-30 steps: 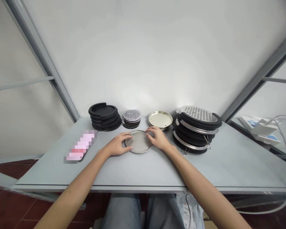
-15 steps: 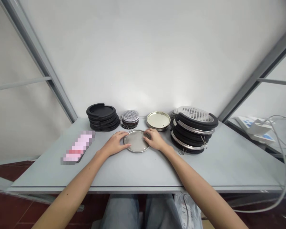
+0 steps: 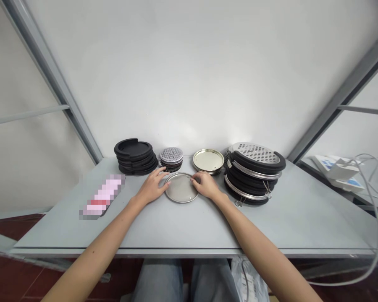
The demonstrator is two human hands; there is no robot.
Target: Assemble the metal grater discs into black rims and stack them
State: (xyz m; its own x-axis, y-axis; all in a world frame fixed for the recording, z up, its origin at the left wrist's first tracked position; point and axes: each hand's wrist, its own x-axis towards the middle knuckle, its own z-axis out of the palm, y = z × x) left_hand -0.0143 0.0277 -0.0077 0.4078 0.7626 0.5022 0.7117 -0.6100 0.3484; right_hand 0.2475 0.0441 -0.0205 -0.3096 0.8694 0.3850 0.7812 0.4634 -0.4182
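Observation:
A shallow round silver metal lid with a raised rim and small holes lies flat on the grey table in front of me. My right hand grips its right edge, thumb reaching over the rim; the other fingertips are partly hidden. At the left edge, my left hand has its fingers apart, with the thumb tip close to the rim. Just behind stand a small stack of round perforated metal pieces and a stack of pale gold metal lids.
Black ring-shaped pieces are stacked at the back left. A taller stack of black rings and metal graters with wire clasps stands on the right. A blurred-out phone lies left. White cables hang at the far right.
My left hand has let go of the lid's left side and shifted slightly away, its fingers toward the small perforated stack. My right hand stays at the lid's right edge.

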